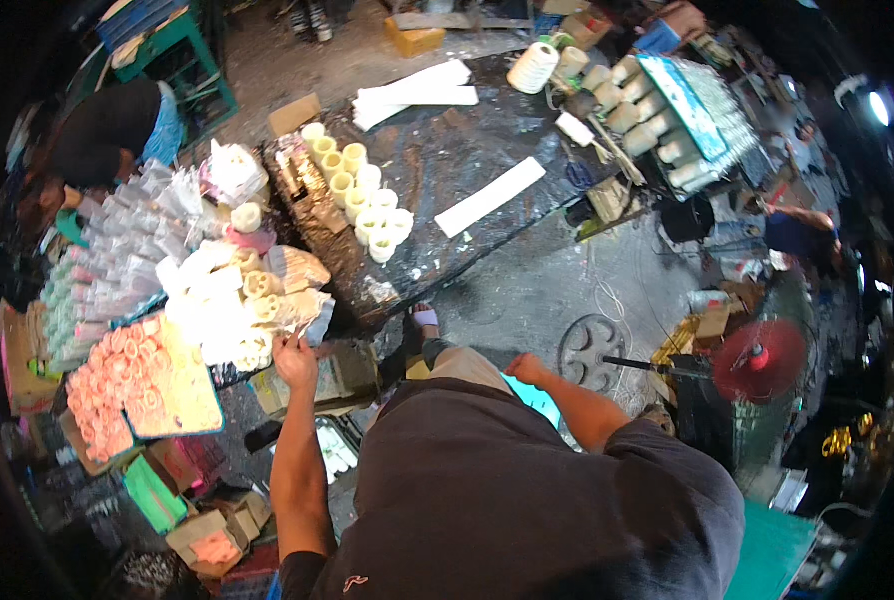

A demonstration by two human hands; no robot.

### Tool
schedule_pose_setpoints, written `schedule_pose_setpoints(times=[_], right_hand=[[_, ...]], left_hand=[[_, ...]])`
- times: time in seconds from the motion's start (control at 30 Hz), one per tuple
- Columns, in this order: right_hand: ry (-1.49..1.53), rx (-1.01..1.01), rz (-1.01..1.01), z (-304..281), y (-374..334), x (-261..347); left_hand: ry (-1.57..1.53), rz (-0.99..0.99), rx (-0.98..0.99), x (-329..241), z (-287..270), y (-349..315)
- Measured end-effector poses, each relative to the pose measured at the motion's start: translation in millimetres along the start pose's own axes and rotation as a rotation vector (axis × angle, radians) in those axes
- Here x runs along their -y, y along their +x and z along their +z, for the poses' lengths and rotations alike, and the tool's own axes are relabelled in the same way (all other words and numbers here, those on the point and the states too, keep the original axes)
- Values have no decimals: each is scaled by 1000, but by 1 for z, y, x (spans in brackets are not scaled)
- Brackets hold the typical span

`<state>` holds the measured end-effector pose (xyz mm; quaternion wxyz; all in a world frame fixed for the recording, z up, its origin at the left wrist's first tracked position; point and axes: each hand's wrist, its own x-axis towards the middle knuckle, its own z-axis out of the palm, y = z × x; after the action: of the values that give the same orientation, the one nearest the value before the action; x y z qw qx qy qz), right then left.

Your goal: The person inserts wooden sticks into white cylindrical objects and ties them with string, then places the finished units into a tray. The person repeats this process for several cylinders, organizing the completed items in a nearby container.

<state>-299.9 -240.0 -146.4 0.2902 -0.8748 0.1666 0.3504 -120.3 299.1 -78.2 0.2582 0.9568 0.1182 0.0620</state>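
Reaching left hand [294, 358] to white paper rolls [229, 322] at worktop [437, 170] edge, grip apparently pinching one; right hand [527, 370] on thigh, grip unclear; best lifted gently, stack undisturbed.

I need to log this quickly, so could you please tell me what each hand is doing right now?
Left hand: at the edge of the pale rolls; grip cannot be told.
Right hand: loosely closed, apparently empty.

White rolls [229, 318] crowd the table [447, 160] edge (middle bare).
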Motion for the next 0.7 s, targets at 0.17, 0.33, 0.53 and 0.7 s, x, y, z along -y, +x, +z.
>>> schedule_pose_setpoints(times=[0.17, 0.33, 0.53, 0.7], right_hand=[[158, -42, 82, -36, 36, 18], [223, 12, 45, -50, 56, 30], [134, 117, 48, -63, 82, 37], [37, 259, -67, -54, 136, 68]], left_hand=[[98, 94, 71, 0, 10, -14], [247, 16, 255, -11, 17, -43], [81, -197, 255, -36, 8, -78], [-39, -418, 267, -2, 2, -129]])
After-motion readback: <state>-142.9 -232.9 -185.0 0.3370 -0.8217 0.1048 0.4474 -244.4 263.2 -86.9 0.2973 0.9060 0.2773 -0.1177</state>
